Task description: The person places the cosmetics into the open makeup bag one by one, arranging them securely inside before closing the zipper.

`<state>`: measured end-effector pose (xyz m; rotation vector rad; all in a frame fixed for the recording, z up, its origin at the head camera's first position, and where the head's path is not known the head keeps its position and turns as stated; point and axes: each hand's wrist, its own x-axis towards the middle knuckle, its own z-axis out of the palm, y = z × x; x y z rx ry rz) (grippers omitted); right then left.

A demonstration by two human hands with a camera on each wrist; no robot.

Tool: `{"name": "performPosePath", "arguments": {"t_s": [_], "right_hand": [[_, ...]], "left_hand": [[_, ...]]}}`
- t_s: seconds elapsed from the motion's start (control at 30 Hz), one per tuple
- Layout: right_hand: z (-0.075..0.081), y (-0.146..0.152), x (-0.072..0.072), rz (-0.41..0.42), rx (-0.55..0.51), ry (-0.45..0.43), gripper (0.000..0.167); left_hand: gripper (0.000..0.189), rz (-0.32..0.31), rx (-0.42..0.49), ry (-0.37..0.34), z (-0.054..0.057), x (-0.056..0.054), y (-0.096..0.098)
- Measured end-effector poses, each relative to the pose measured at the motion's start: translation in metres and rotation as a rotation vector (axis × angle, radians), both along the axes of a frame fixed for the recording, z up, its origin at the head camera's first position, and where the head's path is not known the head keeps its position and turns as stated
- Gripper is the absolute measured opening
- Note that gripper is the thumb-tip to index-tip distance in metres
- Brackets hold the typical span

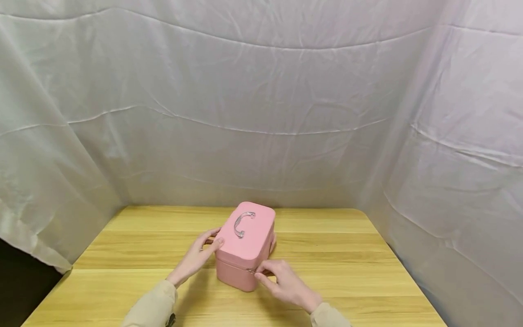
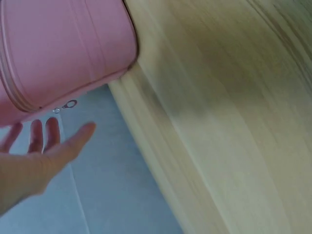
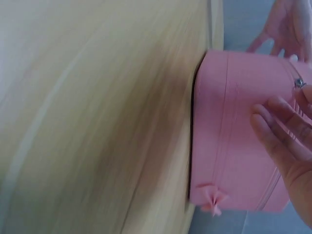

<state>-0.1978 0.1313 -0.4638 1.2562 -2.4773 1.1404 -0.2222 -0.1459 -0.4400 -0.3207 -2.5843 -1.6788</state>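
A pink vanity case with a silver handle on its lid stands on the wooden table. A zipper runs around it just below the lid. At the near right corner, my right hand pinches a zipper pull between thumb and index finger. Its other fingers lie alongside the case wall in the right wrist view. My left hand rests on the case's left side, thumb by the lid edge, fingers spread and only lightly bent. Small metal rings hang at the zipper in the left wrist view.
A pink bow sticks out from the side of the case. The light wooden table reaches back to a pale fabric curtain, which also hangs along the left and right sides. A dark area lies beyond the table's left edge.
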Motion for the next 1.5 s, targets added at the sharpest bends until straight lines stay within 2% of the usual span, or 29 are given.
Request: {"name": "performPosePath", "arguments": {"t_s": [0.17, 0.3, 0.43, 0.6, 0.73, 0.93, 1.17, 1.5], "right_hand": [[0.000, -0.014, 0.004, -0.028, 0.014, 0.074, 0.010], [0.000, -0.025, 0.006, -0.054, 0.001, 0.118, 0.010], [-0.001, -0.035, 0.008, -0.088, 0.002, 0.124, 0.009], [0.002, -0.041, 0.012, -0.125, 0.018, 0.112, 0.009], [0.005, -0.043, 0.013, -0.147, 0.046, 0.140, 0.010], [0.003, -0.040, 0.013, -0.165, 0.086, 0.254, 0.012], [0.002, -0.032, 0.010, -0.142, 0.052, 0.217, 0.011], [-0.001, -0.014, 0.002, -0.182, 0.012, 0.262, 0.024]], "left_hand": [[0.048, 0.114, -0.106, 0.108, 0.004, 0.004, 0.010], [0.067, 0.145, -0.167, 0.092, 0.009, 0.005, 0.018], [0.081, 0.131, -0.146, 0.050, 0.010, 0.002, 0.019], [0.077, 0.110, -0.088, 0.055, 0.006, -0.005, 0.014], [0.075, 0.097, -0.059, 0.054, 0.006, -0.007, 0.013], [0.074, 0.070, -0.038, 0.048, 0.007, -0.006, 0.011], [0.072, 0.064, -0.035, 0.037, 0.010, -0.005, 0.011], [0.071, 0.034, -0.054, 0.047, 0.012, -0.004, 0.010]]}}
